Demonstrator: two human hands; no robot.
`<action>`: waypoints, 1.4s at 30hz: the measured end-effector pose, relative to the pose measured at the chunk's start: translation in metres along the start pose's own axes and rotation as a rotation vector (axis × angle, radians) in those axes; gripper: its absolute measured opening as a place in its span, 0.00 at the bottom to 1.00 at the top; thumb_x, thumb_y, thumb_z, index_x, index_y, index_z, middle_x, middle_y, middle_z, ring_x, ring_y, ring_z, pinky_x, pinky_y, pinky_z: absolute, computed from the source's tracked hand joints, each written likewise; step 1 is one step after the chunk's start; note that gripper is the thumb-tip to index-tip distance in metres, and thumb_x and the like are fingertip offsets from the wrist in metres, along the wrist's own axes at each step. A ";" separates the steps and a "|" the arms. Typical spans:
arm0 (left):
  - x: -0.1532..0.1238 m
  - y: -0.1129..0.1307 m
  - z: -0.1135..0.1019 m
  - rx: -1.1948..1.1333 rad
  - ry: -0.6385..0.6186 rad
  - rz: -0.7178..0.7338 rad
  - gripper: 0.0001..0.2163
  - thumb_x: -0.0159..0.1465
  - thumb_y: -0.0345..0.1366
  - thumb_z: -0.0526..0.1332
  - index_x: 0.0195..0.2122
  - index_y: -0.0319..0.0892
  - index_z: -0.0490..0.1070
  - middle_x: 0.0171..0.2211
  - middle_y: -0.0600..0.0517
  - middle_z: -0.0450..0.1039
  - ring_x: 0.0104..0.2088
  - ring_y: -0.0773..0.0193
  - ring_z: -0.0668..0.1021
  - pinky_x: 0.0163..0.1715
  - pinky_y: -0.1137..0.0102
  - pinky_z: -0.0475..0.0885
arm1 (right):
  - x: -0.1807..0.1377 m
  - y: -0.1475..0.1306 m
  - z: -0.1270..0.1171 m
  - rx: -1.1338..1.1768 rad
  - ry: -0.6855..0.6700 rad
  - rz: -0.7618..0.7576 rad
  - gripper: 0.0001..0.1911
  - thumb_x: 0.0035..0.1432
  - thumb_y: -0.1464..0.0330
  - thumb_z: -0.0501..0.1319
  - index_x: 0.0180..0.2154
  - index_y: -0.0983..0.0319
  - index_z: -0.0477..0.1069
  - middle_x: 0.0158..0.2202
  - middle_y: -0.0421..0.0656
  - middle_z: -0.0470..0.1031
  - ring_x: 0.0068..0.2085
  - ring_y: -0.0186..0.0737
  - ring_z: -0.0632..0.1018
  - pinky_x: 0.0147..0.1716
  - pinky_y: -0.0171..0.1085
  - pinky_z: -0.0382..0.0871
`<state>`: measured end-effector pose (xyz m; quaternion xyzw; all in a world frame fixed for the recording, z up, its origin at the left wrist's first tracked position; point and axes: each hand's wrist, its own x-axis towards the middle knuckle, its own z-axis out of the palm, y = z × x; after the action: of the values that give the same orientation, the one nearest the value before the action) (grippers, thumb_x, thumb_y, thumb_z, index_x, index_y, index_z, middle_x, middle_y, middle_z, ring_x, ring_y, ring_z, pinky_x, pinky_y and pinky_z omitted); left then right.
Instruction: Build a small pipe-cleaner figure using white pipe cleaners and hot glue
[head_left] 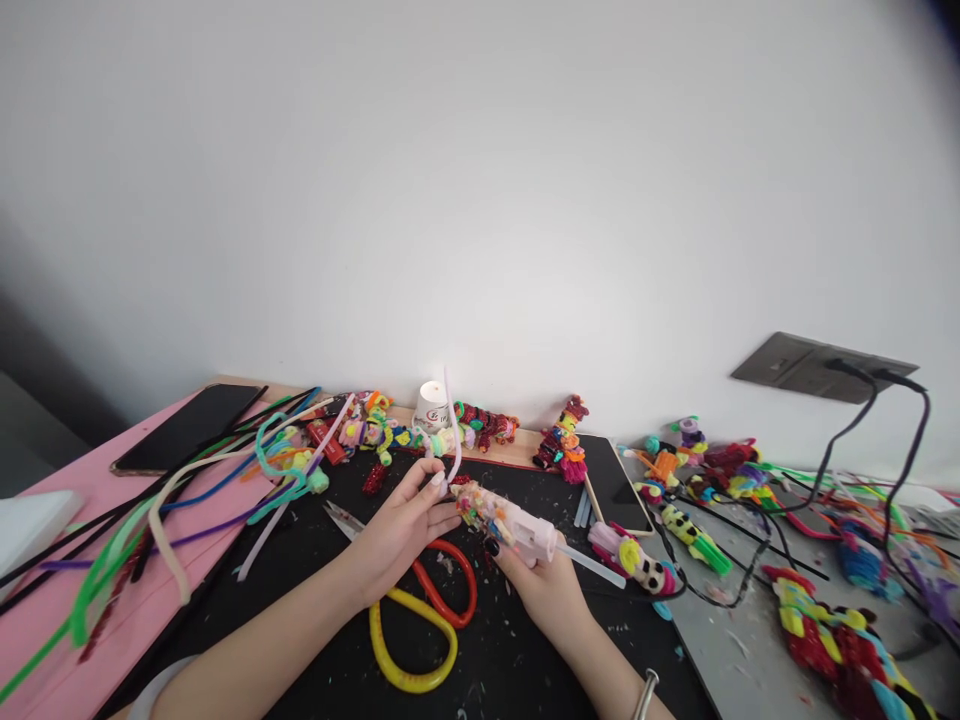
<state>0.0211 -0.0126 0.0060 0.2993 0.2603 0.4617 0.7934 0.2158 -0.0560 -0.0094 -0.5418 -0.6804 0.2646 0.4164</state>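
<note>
My left hand (409,520) pinches a pale lilac pipe cleaner (454,430) that stands up from the fingertips. In my right hand (547,590) is a white glue gun (525,530), its front end covered with colourful bits, and a clear glue stick (592,566) juts from its back. The gun's nozzle is close to my left fingers; whether it touches the pipe cleaner I cannot tell. Beneath my hands lie scissors (414,683) with one yellow and one red handle, partly hidden by my left forearm, on a black mat (300,640).
Loose pipe cleaners (169,540) and a dark phone (191,428) lie at the left on pink. A paper cup (433,404) and pipe-cleaner figures (562,440) line the wall. More figures (840,640) are at the right, with black cables running to a wall socket (802,366).
</note>
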 end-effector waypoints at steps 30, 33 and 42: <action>0.000 0.002 0.002 -0.015 0.018 0.012 0.11 0.61 0.38 0.64 0.38 0.47 0.60 0.30 0.57 0.74 0.34 0.66 0.79 0.42 0.68 0.70 | 0.001 -0.011 0.000 -0.001 -0.013 -0.060 0.07 0.53 0.67 0.59 0.31 0.58 0.77 0.27 0.42 0.77 0.29 0.43 0.77 0.28 0.36 0.73; 0.001 0.001 0.001 0.001 0.020 0.003 0.11 0.60 0.38 0.64 0.38 0.47 0.60 0.34 0.56 0.75 0.36 0.66 0.80 0.44 0.67 0.69 | 0.002 -0.010 0.000 0.013 -0.004 -0.060 0.09 0.53 0.69 0.59 0.35 0.59 0.78 0.30 0.43 0.79 0.33 0.45 0.78 0.31 0.37 0.74; 0.000 -0.001 0.000 0.007 0.010 0.009 0.12 0.60 0.39 0.64 0.38 0.47 0.60 0.33 0.57 0.74 0.35 0.66 0.80 0.44 0.67 0.69 | 0.003 -0.009 0.000 0.022 -0.022 -0.069 0.11 0.53 0.71 0.58 0.38 0.60 0.78 0.36 0.44 0.80 0.35 0.46 0.79 0.33 0.39 0.76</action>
<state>0.0217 -0.0124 0.0057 0.3010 0.2647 0.4658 0.7889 0.2112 -0.0556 -0.0011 -0.5106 -0.7002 0.2634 0.4239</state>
